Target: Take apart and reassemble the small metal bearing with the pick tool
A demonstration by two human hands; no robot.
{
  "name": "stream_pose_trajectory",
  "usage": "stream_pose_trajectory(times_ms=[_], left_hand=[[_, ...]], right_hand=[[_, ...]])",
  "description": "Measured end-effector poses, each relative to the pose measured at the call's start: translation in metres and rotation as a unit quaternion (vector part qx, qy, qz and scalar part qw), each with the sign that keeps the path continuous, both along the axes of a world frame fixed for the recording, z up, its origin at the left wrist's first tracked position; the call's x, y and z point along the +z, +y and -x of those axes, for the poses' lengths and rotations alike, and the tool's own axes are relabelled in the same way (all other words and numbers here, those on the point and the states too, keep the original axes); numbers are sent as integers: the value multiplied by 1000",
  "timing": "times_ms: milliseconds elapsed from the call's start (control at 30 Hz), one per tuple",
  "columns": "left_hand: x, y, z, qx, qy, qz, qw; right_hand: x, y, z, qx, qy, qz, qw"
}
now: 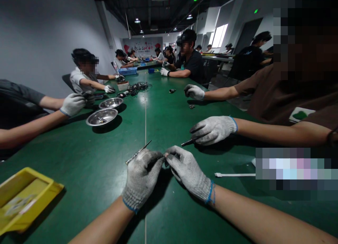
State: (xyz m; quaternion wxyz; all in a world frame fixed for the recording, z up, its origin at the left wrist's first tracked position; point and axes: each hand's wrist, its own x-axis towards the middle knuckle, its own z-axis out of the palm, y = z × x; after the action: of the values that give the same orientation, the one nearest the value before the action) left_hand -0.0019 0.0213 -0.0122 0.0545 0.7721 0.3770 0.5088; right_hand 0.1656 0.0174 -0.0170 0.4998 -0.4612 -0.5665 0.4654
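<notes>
My left hand (144,175), in a grey-white knit glove with dark-stained fingers, is closed at its fingertips. My right hand (186,168), gloved the same way, meets it, and both pinch a small dark part (166,161) mostly hidden by the fingers. A thin pointed metal tool (138,152) slants along the far side of my left hand; whether that hand grips it or it lies on the table, I cannot tell. To the right of my hands, a co-worker's gloved hand (213,129) holds a dark, pen-like tool (187,142).
The green table (126,131) bears a yellow tray (50,191) at left, two metal bowls (91,122) (111,103), a tangle of black cable (138,89) and a white cable (235,175) at right. Small metal pieces (192,106) lie near the co-worker's other hand (194,92). Several people sit around.
</notes>
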Motion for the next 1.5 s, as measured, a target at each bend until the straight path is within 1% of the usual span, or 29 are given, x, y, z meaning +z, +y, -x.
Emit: stream_pose_trajectory(times_ms=[133, 233, 333, 433, 567, 667, 767, 867, 1000, 1200, 1500], left_hand=[[3, 1, 0, 29, -33, 49, 998], [10, 0, 0, 45, -69, 94, 992], [22, -3, -2, 15, -89, 124, 988], [38, -7, -3, -31, -83, 139, 986], [56, -11, -3, -81, -10, 155, 985], [63, -12, -2, -104, 53, 159, 980], [64, -11, -3, -107, 84, 169, 976], [62, -13, -5, -94, 81, 176, 977], [61, -14, -7, -72, 93, 162, 980], [62, -14, -6, -70, 110, 163, 978], [59, -17, -9, -20, 160, 161, 974]], right_hand=[[1, -5, -5, 23, -14, -62, 998], [-3, -11, -4, 2, -42, -137, 990], [-8, -15, 0, -34, -69, -181, 981], [-11, -18, 5, -49, -71, -188, 978], [-13, -22, 6, -45, -81, -197, 976], [-14, -23, 4, -30, -84, -207, 974], [-14, -23, 4, -23, -85, -199, 976], [-13, -22, 5, -33, -90, -201, 975], [-13, -22, 6, -40, -97, -207, 973], [-13, -22, 7, -35, -96, -206, 973], [-14, -23, 8, -32, -98, -196, 975]])
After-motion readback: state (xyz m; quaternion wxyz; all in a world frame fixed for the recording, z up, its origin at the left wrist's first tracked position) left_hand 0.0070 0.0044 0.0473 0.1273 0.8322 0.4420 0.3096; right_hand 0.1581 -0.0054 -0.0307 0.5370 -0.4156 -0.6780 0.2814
